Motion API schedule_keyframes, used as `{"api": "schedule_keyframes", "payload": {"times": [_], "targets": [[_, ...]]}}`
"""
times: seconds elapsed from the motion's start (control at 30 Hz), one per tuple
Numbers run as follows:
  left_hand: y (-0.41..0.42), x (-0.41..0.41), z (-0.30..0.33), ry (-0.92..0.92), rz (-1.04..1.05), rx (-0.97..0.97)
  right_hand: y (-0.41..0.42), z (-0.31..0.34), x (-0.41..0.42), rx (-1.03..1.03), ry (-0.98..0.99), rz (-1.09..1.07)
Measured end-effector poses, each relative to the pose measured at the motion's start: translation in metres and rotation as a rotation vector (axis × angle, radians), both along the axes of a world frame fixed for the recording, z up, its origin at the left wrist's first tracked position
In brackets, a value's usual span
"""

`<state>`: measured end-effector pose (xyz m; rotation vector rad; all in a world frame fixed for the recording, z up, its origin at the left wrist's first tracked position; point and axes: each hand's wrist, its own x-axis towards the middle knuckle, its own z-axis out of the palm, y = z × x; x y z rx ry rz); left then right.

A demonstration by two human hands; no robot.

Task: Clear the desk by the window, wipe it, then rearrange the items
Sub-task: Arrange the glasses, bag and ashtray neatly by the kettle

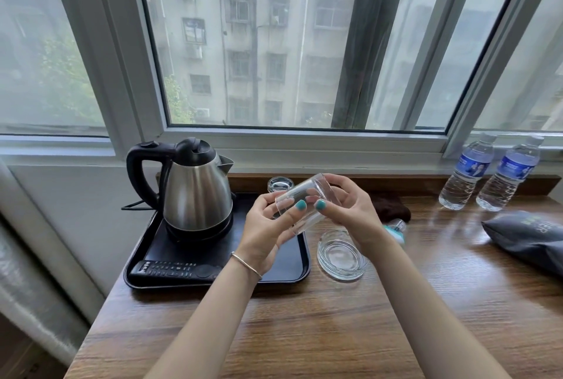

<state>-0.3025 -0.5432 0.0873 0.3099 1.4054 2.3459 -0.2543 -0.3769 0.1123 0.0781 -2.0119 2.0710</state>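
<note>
Wooden desk (335,333) under window (274,43); both hands hold tilted glass (304,208).

Kettle (198,193) brushed steel; tray (292,269) matt black plastic; desk (304,327) wood-grain; tumbler (304,205) clear glass; cloth (393,206) perhaps terry.

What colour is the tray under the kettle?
Black, seen in the head view: the tray holds the steel kettle and a remote.

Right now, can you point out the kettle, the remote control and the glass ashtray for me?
kettle (196,196): head view, on its steel body.
remote control (175,269): head view, on its button face, on the black tray.
glass ashtray (341,256): head view, on its clear hollow, right of the tray.
</note>
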Motion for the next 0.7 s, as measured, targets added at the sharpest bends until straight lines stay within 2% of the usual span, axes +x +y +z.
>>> {"api": "schedule_keyframes", "payload": {"times": [0.13,0.23,0.37,0.43,0.57,0.7], "targets": [[-0.005,-0.002,-0.005,0.013,-0.092,-0.031,0.000,0.004,-0.001,0.027,-0.012,-0.016],[-0.006,-0.004,-0.008,0.124,-0.106,-0.148,0.000,0.008,-0.003,0.044,-0.024,-0.015],[-0.007,-0.004,-0.008,0.513,0.042,-0.498,0.000,0.015,-0.008,0.090,-0.037,-0.055],[-0.006,-0.002,-0.006,0.665,0.131,-0.605,0.001,0.017,-0.010,0.149,-0.052,-0.071],[-0.003,0.001,-0.008,0.789,0.266,-0.693,0.000,0.018,-0.014,0.246,-0.093,-0.055],[-0.002,-0.001,-0.013,0.786,0.366,-0.751,-0.004,0.019,-0.021,0.336,-0.117,-0.037]]}}
